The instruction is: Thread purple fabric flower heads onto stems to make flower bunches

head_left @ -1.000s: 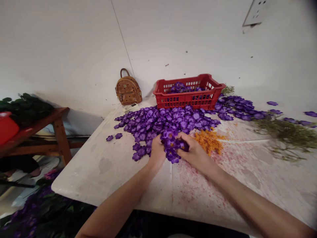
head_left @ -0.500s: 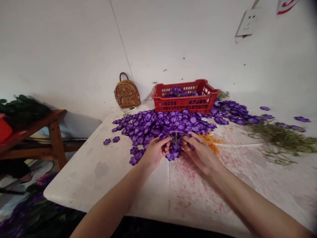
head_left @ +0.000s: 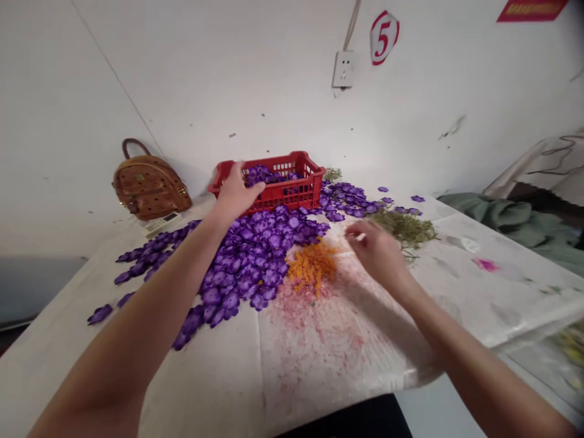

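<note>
**Left hand [head_left: 235, 191] open at red plastic crate [head_left: 292, 196], right hand [head_left: 371, 252] narrowed above the table [head_left: 319, 377]**

The left hand's fingers are held wide over the crate's near left corner, which is partly hidden by them; contact with the rim cannot be made out. The right hand's fingertips are drawn close together. A thin pale sliver [head_left: 360, 237] is seen at them, but whether it is gripped cannot be told.

A large heap of purple fabric flower heads [head_left: 260, 261] is spread between the 2 hands, partly hidden by the left forearm [head_left: 146, 304]. More are held in the crate, behind its mesh wall. An orange crumbly heap [head_left: 312, 264] lies against the heap's right side, near the right hand. Dry green stems [head_left: 406, 230] lie beyond that hand, towards the far edge. A tan backpack [head_left: 150, 188] stands at the far left edge beside a small white device [head_left: 164, 223], too small to make out. A wall socket [head_left: 344, 69] and a sign marked 5 [head_left: 383, 36] are fixed above.
</note>
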Demonstrator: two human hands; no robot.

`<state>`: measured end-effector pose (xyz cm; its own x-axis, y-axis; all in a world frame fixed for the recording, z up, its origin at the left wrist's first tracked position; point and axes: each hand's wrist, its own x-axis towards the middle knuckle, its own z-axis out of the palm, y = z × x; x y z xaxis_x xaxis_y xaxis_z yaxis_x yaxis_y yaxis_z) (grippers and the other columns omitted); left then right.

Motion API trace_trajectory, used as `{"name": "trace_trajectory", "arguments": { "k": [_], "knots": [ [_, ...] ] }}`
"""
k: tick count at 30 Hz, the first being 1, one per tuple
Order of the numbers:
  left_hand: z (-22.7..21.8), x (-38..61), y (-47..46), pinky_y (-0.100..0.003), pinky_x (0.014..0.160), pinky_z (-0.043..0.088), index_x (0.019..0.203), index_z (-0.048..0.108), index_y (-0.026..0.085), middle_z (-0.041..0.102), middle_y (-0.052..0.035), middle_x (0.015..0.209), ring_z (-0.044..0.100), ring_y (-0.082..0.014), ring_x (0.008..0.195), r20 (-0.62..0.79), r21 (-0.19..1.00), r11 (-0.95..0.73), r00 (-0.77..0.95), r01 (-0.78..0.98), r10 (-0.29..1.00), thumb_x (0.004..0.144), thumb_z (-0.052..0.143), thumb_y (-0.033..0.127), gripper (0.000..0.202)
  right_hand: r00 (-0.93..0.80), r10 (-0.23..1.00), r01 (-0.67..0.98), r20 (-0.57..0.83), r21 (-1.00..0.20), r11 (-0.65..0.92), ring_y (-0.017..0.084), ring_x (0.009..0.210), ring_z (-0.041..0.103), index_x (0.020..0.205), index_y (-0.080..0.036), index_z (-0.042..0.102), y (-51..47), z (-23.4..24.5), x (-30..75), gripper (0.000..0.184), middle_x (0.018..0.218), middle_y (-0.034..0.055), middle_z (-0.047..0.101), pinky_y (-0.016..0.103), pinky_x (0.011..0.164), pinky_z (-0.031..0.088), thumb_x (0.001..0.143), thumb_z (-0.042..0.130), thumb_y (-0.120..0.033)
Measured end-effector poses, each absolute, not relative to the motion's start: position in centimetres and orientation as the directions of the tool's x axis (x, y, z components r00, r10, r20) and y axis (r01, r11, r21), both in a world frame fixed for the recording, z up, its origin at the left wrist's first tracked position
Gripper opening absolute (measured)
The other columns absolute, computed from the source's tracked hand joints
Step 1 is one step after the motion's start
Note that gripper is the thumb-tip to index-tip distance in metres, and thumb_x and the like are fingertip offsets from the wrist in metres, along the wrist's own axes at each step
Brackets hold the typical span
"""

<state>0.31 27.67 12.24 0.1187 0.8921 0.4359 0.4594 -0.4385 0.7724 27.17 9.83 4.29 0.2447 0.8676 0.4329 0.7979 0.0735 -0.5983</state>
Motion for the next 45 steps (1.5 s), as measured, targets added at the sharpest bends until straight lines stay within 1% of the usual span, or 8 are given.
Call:
{"name": "trace_trajectory", "arguments": {
  "k": [5, 8, 14, 20, 24, 30, 38, 45],
  "knots": [
    [7.9, 1.3, 20.6, -0.042, 0.105, 0.051, 0.099, 0.081, 0.018, 0.079, -0.0115, 0.109, 0.071, -0.0279, 0.104, 0.263, 0.857, -0.383, 0.347, 0.344, 0.9, 0.08, 0.077, 0.029, 0.022, 0.492, 0.801, 0.869, 0.34, -0.236, -0.434, 0.027, 0.077, 0.065, 0.107, -0.018, 0.071, 6.4, 1.2, 35.7, 0.033, 0.114, 0.0189, 0.068, 0.037, 0.062, 0.038, 0.097, 0.04, -0.023],
    [6.3, 1.9, 17.7, -0.034, 0.09, 0.055, 0.088, 0.083, 0.02, 0.081, -0.0098, 0.096, 0.074, -0.0234, 0.088, 0.186, 0.927, -0.304, 0.437, 0.218, 0.88, 0.08, 0.078, 0.028, 0.013, 0.443, 0.855, 0.895, 0.269, -0.191, -0.404, 0.028, 0.076, 0.065, 0.106, -0.019, 0.07, 4.6, -0.4, 36.9, 0.029, 0.111, 0.0188, 0.068, 0.039, 0.062, 0.039, 0.094, 0.043, -0.021],
    [3.9, 4.3, 13.5, -0.03, 0.076, 0.054, 0.081, 0.083, 0.023, 0.081, -0.0094, 0.09, 0.073, -0.0224, 0.082, 0.132, 0.949, -0.262, 0.533, 0.174, 0.836, 0.08, 0.075, 0.018, 0.009, 0.316, 0.929, 0.806, 0.192, -0.571, -0.157, 0.025, 0.071, 0.064, 0.088, -0.024, 0.061, 3.7, -1.3, 33.4, 0.011, 0.081, 0.0064, 0.07, 0.036, 0.067, 0.044, 0.083, 0.052, -0.02],
    [2.4, 6.8, 10.4, -0.032, 0.079, 0.053, 0.088, 0.083, 0.022, 0.081, -0.0085, 0.093, 0.072, -0.0222, 0.081, 0.061, 0.947, -0.22, 0.541, 0.235, 0.839, 0.08, 0.071, 0.007, 0.02, 0.243, 0.948, 0.698, 0.208, -0.716, -0.022, 0.023, 0.075, 0.06, 0.083, -0.024, 0.067, 3.6, -1.0, 30.3, 0.006, 0.083, 0.0061, 0.069, 0.036, 0.072, 0.042, 0.079, 0.063, -0.021],
    [2.8, 7.1, 9.7, -0.032, 0.082, 0.053, 0.09, 0.083, 0.022, 0.08, -0.0088, 0.099, 0.071, -0.0219, 0.087, 0.1, 0.966, -0.204, 0.491, 0.162, 0.865, 0.082, 0.072, 0.01, 0.018, 0.23, 0.973, 0.102, 0.018, -0.995, -0.006, 0.019, 0.07, 0.058, 0.073, -0.024, 0.068, 3.6, 0.4, 28.0, 0.021, 0.075, 0.0028, 0.066, 0.034, 0.068, 0.045, 0.077, 0.077, -0.042],
    [3.5, 4.7, 8.7, -0.029, 0.078, 0.052, 0.092, 0.082, 0.023, 0.076, -0.0072, 0.1, 0.069, -0.0184, 0.087, 0.248, 0.962, -0.272, 0.32, 0.034, 0.915, 0.08, 0.078, 0.014, 0.016, 0.012, 0.999, -0.305, -0.038, -0.952, -0.033, 0.018, 0.07, 0.06, 0.07, -0.025, 0.071, 4.5, 2.1, 21.6, 0.029, 0.072, 0.0005, 0.065, 0.037, 0.075, 0.051, 0.071, 0.088, -0.049],
    [3.0, 0.4, 8.2, -0.027, 0.076, 0.05, 0.083, 0.081, 0.023, 0.07, -0.0054, 0.092, 0.065, -0.0177, 0.088, 0.309, 0.941, -0.328, 0.182, 0.087, 0.934, 0.081, 0.079, 0.019, 0.005, 0.005, 0.988, 0.113, 0.155, -0.982, 0.154, 0.015, 0.062, 0.05, 0.066, -0.023, 0.061, 6.0, 2.2, 17.1, 0.024, 0.064, -0.0014, 0.057, 0.031, 0.061, 0.037, 0.085, 0.068, -0.035],
    [2.1, -0.9, 8.5, -0.026, 0.075, 0.049, 0.08, 0.079, 0.022, 0.067, -0.005, 0.092, 0.064, -0.0167, 0.088, 0.303, 0.948, -0.31, 0.097, 0.073, 0.948, 0.082, 0.077, 0.019, 0.003, 0.004, 0.975, 0.227, 0.222, -0.95, 0.216, 0.015, 0.059, 0.051, 0.065, -0.024, 0.059, 7.0, 1.8, 15.2, 0.022, 0.061, -0.0022, 0.058, 0.032, 0.06, 0.036, 0.087, 0.061, -0.027]
  ]
}}
